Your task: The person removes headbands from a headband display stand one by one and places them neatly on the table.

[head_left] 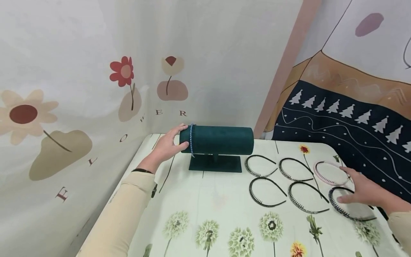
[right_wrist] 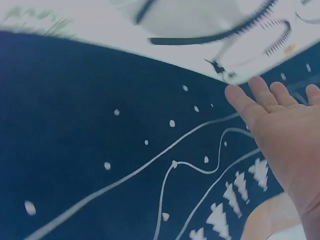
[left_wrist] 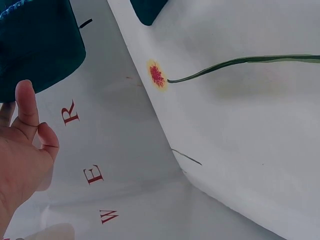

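A dark green roll-shaped display stand (head_left: pixel 221 140) stands on its flat base at the table's back, with a blue braided-looking headband (head_left: pixel 191 139) round its left part. My left hand (head_left: pixel 167 145) holds the left end of the roll, fingers over the top and thumb in front, just beside the headband. In the left wrist view, fingertips meet the roll's edge. At the right, my right hand (head_left: pixel 364 187) reaches with spread, straight fingers over a pink headband (head_left: pixel 327 177) and a dark toothed headband (head_left: pixel 340 210). The right wrist view shows the palm with nothing in it.
Several more dark toothed headbands, one of them a black headband (head_left: pixel 261 203), lie in two rows right of the stand. A flower-printed cloth (head_left: pixel 192 200) covers the table. Printed curtains (head_left: pixel 224 64) hang close behind and to the left; a dark blue one borders the right.
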`<state>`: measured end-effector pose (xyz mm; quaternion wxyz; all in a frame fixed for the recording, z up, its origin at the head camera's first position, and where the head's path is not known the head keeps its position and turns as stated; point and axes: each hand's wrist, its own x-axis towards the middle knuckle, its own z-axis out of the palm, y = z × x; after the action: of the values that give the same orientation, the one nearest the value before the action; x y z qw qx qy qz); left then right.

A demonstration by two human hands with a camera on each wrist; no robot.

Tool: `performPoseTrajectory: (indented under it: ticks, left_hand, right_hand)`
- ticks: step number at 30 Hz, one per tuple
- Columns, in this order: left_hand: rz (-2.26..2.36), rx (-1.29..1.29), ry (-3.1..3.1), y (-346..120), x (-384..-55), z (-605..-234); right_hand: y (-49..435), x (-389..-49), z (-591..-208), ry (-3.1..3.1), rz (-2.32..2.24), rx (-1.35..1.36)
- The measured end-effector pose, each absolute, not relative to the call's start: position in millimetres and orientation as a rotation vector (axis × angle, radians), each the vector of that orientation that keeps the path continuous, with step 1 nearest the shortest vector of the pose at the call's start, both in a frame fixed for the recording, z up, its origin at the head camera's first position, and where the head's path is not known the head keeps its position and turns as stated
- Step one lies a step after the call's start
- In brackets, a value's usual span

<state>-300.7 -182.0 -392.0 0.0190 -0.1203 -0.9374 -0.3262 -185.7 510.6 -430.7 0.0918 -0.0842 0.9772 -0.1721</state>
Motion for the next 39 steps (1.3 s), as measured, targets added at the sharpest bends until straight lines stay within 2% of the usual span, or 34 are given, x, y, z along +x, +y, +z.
performPoseTrajectory:
  ticks: [6, 10, 19, 39]
  left_hand:
    - [-1.017, -0.369, -2.91, -183.2, -300.2, -391.2]
    - [-1.032, -0.365, -2.91, -184.8, -299.6, -391.1]
    - [-1.044, -0.367, -2.906, -184.1, -301.5, -392.4]
    - [-1.056, -0.372, -2.902, -182.0, -300.4, -390.9]
  right_hand:
    - [501.8, -193.3, -418.3, 2.913, -0.746, -0.067]
    - [489.1, -197.4, -424.1, 2.871, -0.955, -0.001]
    - [456.0, -211.7, -441.5, 2.822, -1.202, -0.083]
    - [426.8, -228.6, -437.8, 2.774, -1.332, -0.142]
